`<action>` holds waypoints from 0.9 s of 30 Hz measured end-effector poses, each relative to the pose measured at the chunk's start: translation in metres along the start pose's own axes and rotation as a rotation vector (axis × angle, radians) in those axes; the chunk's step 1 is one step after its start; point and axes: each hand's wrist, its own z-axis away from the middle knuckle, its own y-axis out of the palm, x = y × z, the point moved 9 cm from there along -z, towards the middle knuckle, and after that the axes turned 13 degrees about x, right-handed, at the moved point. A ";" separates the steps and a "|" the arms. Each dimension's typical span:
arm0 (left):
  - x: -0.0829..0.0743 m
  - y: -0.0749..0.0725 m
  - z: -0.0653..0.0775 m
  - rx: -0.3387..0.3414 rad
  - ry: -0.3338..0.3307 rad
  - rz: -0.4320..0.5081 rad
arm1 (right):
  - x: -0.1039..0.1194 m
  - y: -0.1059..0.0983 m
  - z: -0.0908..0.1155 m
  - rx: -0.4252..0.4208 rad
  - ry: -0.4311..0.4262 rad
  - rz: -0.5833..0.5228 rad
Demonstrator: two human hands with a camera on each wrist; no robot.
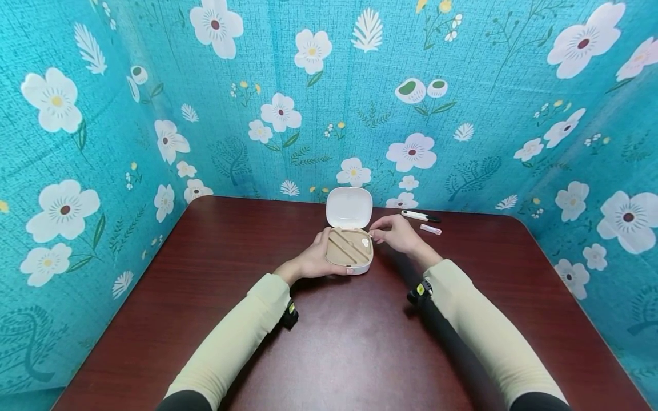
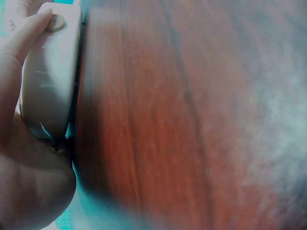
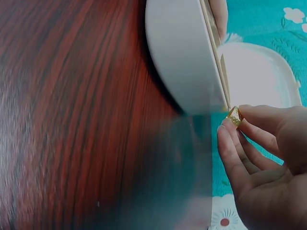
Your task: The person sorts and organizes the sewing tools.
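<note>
A white jewelry box (image 1: 361,268) stands on the table with its lid (image 1: 349,207) raised at the back and a beige divided insert (image 1: 341,248) inside. Small white pieces (image 1: 365,242) lie in its right part. My left hand (image 1: 315,260) grips the box from the left, thumb along its front by the round clasp (image 2: 55,22). Beside the box's right rim, my right hand (image 1: 396,233) pinches a small gold ring-like piece (image 3: 234,116) between thumb and fingertips. Its exact shape is partly hidden by the fingers.
A white and black pen-like item (image 1: 420,216) lies at the back right of the dark red table (image 1: 349,342). In front of it is a small pinkish-white piece (image 1: 430,229). Blue flowered cloth (image 1: 288,160) hangs behind and at both sides.
</note>
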 end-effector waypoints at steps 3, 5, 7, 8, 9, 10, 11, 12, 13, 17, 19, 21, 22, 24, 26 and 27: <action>-0.002 -0.001 0.000 0.003 0.006 -0.002 | 0.007 0.003 -0.002 0.003 -0.015 -0.019; -0.005 -0.002 0.002 -0.005 0.022 -0.003 | 0.012 0.004 -0.003 0.002 -0.027 -0.024; -0.009 -0.004 0.004 -0.015 0.033 -0.010 | 0.016 0.005 -0.005 0.007 -0.038 -0.021; -0.010 -0.004 0.004 -0.018 0.035 -0.016 | 0.018 0.006 -0.005 0.011 -0.043 -0.012; -0.010 -0.004 0.005 -0.019 0.035 -0.020 | 0.020 0.007 -0.006 0.012 -0.044 -0.001; -0.011 -0.004 0.006 -0.020 0.035 -0.019 | 0.022 0.008 -0.006 0.013 -0.044 0.023; -0.011 -0.003 0.006 -0.016 0.030 -0.025 | 0.025 0.009 -0.006 0.011 -0.047 0.052; -0.011 -0.003 0.006 -0.014 0.026 -0.025 | 0.027 0.010 -0.006 0.006 -0.049 0.087; -0.010 -0.003 0.006 -0.013 0.024 -0.022 | 0.029 0.010 -0.006 -0.002 -0.053 0.126; -0.010 -0.002 0.007 -0.011 0.022 -0.012 | 0.038 0.015 -0.009 -0.027 -0.088 0.269; -0.009 -0.002 0.008 -0.011 0.019 -0.010 | 0.041 0.019 -0.010 -0.026 -0.108 0.308; -0.008 -0.001 0.007 -0.008 0.013 -0.013 | 0.044 0.023 -0.011 -0.017 -0.121 0.331; -0.007 -0.001 0.006 -0.004 0.009 -0.016 | 0.045 0.025 -0.012 -0.012 -0.127 0.340; -0.005 0.000 0.004 -0.002 0.009 -0.011 | 0.048 0.029 -0.012 -0.003 -0.137 0.360; -0.003 0.000 0.003 0.001 0.007 -0.006 | 0.049 0.031 -0.013 0.003 -0.140 0.378; -0.001 0.000 0.001 0.004 0.005 -0.004 | 0.049 0.032 -0.014 0.005 -0.144 0.387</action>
